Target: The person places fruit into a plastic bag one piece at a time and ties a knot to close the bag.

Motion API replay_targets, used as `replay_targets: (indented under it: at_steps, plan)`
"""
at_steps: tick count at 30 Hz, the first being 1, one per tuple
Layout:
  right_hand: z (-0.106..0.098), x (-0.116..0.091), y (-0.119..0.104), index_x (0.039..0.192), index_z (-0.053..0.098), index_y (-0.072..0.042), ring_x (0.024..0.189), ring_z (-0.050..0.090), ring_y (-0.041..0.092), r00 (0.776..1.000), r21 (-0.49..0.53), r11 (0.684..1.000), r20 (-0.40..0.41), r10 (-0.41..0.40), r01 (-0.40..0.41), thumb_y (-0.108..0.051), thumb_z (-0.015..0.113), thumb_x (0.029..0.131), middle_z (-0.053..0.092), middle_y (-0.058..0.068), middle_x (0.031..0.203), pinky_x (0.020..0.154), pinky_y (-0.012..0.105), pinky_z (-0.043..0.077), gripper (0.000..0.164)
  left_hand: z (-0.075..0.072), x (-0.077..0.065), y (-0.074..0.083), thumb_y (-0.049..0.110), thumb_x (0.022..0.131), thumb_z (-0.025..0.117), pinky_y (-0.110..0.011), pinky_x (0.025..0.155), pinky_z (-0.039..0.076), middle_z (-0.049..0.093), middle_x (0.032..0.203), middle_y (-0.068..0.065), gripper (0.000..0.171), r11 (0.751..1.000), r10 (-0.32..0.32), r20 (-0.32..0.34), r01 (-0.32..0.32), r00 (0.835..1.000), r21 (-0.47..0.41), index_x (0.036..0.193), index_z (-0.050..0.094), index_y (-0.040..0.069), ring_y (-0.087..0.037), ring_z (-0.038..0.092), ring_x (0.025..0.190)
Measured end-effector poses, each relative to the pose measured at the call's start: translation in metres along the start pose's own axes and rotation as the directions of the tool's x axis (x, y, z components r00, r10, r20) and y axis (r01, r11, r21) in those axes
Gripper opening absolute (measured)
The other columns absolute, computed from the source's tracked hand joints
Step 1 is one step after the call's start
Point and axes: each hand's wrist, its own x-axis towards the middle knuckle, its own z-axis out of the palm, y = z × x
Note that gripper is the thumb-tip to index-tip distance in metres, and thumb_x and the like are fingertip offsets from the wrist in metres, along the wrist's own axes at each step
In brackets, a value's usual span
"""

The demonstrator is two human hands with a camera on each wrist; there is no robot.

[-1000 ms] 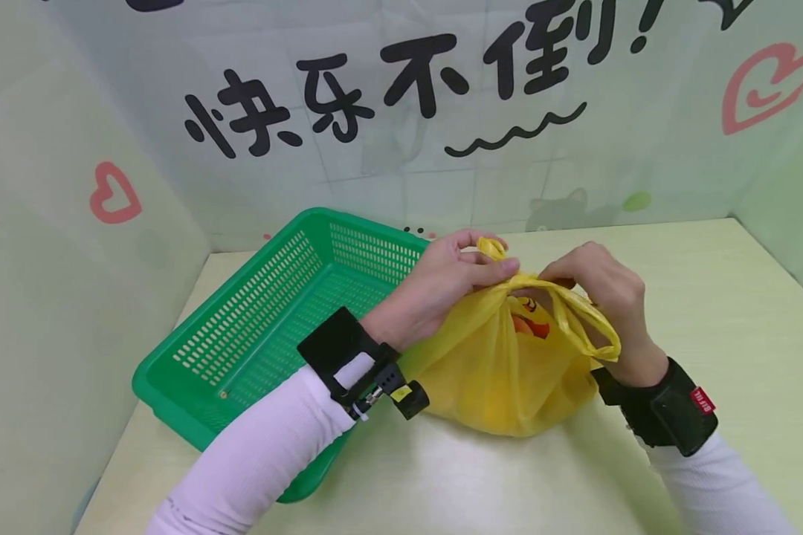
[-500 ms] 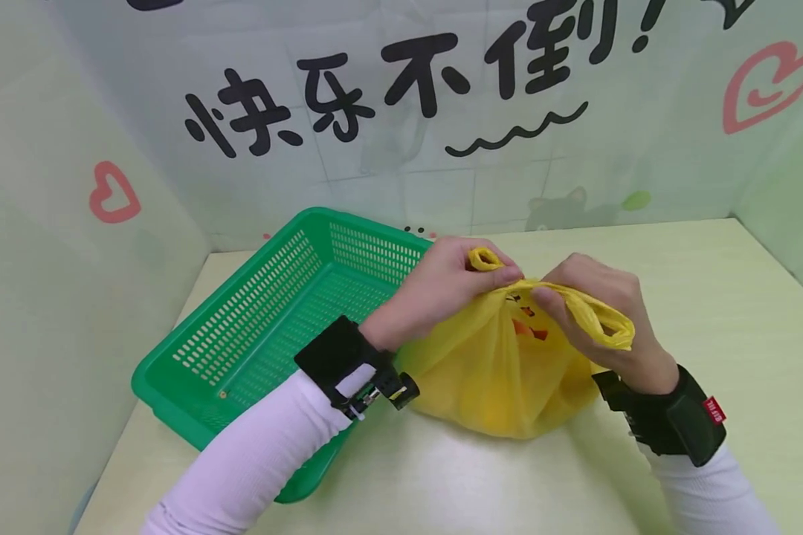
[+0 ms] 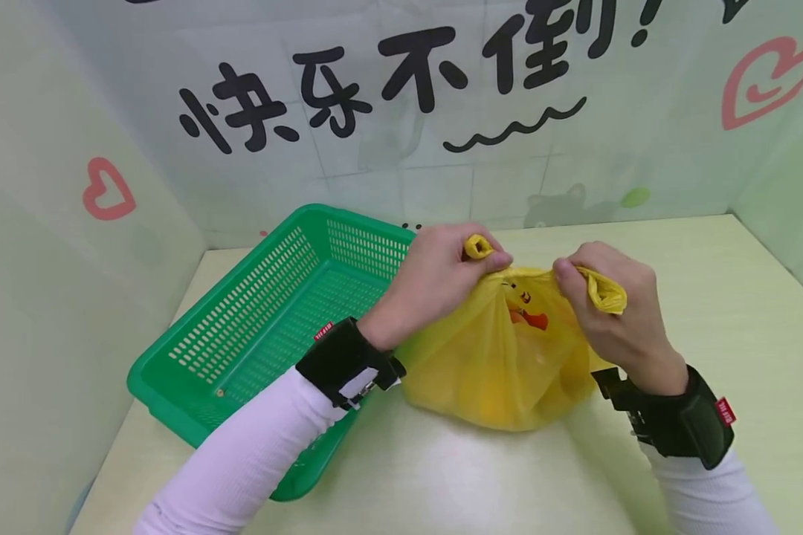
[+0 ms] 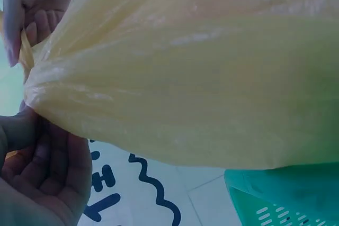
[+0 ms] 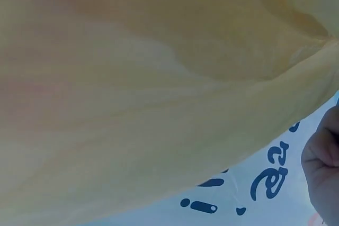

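A yellow plastic bag (image 3: 495, 364) with a printed face and a red-orange mark stands bulging on the table, its contents hidden by the film. My left hand (image 3: 438, 271) grips one twisted handle at the bag's top left, and the rolled end pokes out above the thumb. The other handle is gripped by my right hand (image 3: 618, 308), its looped end sticking out past the thumb. Between the two hands the bag's top edge is drawn fairly straight. In the left wrist view the yellow film (image 4: 185, 88) fills most of the picture, gathered toward the fingers (image 4: 50, 168).
Left of the bag, a green perforated plastic basket (image 3: 221, 319) lies at an angle on the pale table (image 3: 723, 319), partly behind the left forearm. A printed backdrop (image 3: 401, 178) with black characters closes off the back; side walls flank the table.
My right hand has gone from fingering the knot area to gripping its handle in the fist. Both hands have drawn apart, pulling the bag's top edge straighter between them.
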Motion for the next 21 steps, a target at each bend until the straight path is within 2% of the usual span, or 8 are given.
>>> replay_targets:
  at_steps: [4,9,14,19,21]
  plan:
    - [-0.007,-0.005,0.004,0.072,0.060,-0.003,0.058,0.042,0.000,0.995,0.072,0.996,0.088,0.040,-0.047,-0.021,0.058,0.098,0.049,0.000,0.061,0.055,0.015,0.035,0.032,-0.003,0.003,-0.004,0.023,0.092,0.069,-0.018,0.058,0.041,0.072,0.084,-0.002,0.014,0.999,-0.034,0.004,0.034,0.999,-0.021,0.094,0.074,0.010,-0.014,0.059,0.071]
    - [-0.016,-0.008,0.011,0.074,0.066,-0.008,0.059,0.048,-0.001,0.979,0.164,0.985,0.202,0.026,-0.060,-0.002,0.066,0.089,0.058,-0.002,0.063,0.053,0.017,0.039,0.016,-0.006,0.007,-0.012,0.022,0.093,0.069,-0.022,0.059,0.046,0.072,0.080,-0.005,0.014,0.995,-0.078,0.000,0.078,0.997,-0.068,0.093,0.074,0.008,-0.014,0.065,0.072]
    - [-0.023,-0.009,0.015,0.076,0.069,-0.012,0.062,0.053,-0.001,0.961,0.191,0.979,0.276,0.014,-0.069,0.012,0.065,0.080,0.062,-0.003,0.066,0.058,0.017,0.042,0.025,-0.009,0.008,-0.020,0.020,0.093,0.069,-0.024,0.059,0.046,0.072,0.079,-0.006,0.013,0.986,-0.124,-0.003,0.123,0.992,-0.108,0.092,0.075,0.009,-0.017,0.067,0.074]
    - [-0.026,-0.009,0.016,0.075,0.069,-0.012,0.061,0.052,0.000,0.954,0.200,0.975,0.297,0.028,-0.091,0.016,0.064,0.078,0.062,-0.004,0.066,0.056,0.019,0.040,0.029,-0.012,0.006,-0.022,0.022,0.093,0.068,-0.025,0.054,0.039,0.071,0.077,-0.004,0.014,0.984,-0.158,0.004,0.158,0.987,-0.081,0.091,0.075,0.010,-0.019,0.064,0.073]
    - [-0.027,-0.009,0.017,0.074,0.069,-0.013,0.061,0.052,0.000,0.952,0.200,0.975,0.304,0.029,-0.093,0.017,0.064,0.078,0.061,-0.005,0.066,0.055,0.019,0.038,0.030,-0.015,0.005,-0.023,0.022,0.093,0.068,-0.024,0.056,0.039,0.071,0.077,-0.003,0.014,0.982,-0.171,0.014,0.172,0.985,-0.073,0.090,0.075,0.010,-0.019,0.063,0.072]
